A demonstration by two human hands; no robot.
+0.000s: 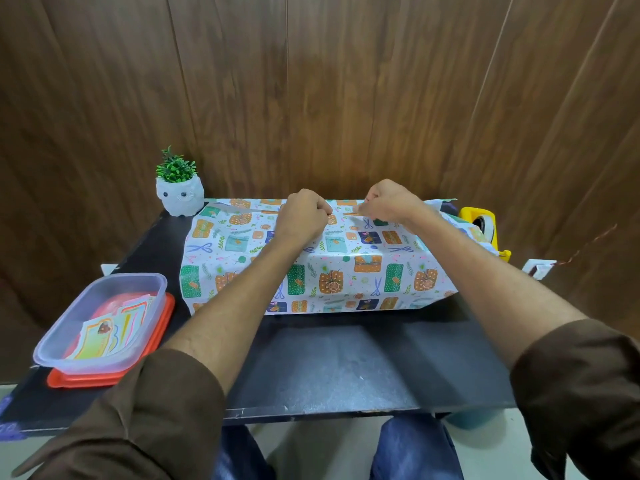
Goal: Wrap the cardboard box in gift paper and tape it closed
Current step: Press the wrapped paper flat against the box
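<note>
The box is fully covered by white gift paper [346, 258] printed with presents and scissors, and it lies lengthwise at the back of the black table [329, 368]. Both hands rest on its top near the far edge, where the paper's edges meet. My left hand [301, 216] has its fingers curled and pinches at the seam. A little to its right, my right hand [389, 202] is curled the same way and pinches something small there, possibly a strip of tape; it is too small to tell. The cardboard itself is hidden.
A yellow tape dispenser [483, 223] stands behind the box's right end. A white owl pot with a green plant [179, 195] sits at the back left. A clear plastic tub of stickers [100, 320] rests on an orange lid at the left front.
</note>
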